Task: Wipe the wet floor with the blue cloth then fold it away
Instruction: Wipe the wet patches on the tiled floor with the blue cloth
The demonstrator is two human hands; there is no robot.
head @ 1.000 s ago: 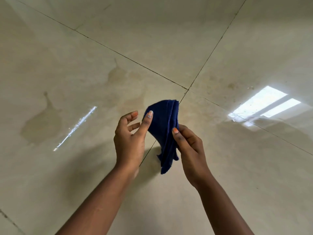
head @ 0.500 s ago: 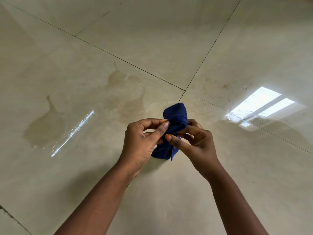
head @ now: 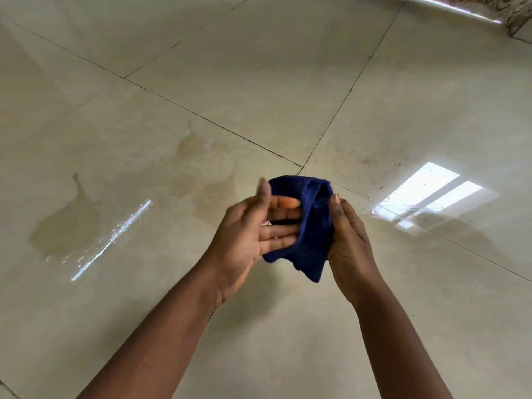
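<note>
A dark blue cloth [head: 312, 226] hangs folded in the air between my two hands, above the cream tiled floor [head: 259, 82]. My right hand [head: 349, 243] grips its right side, thumb on top. My left hand [head: 250, 240] has its palm turned up and its fingers stretched flat against the cloth's left side. A wet patch [head: 66, 226] darkens the tile at the left, and a second wet patch [head: 207, 165] lies just beyond my left hand.
Dark grout lines cross near the cloth's top. A bright window reflection [head: 426, 191] lies on the tile at the right. A metal rail and patterned fabric [head: 512, 10] show at the top right corner.
Both hands were bunched on the cloth half a second ago. Now my left hand has spread flat with its palm up, and the cloth hangs longer between the hands.
</note>
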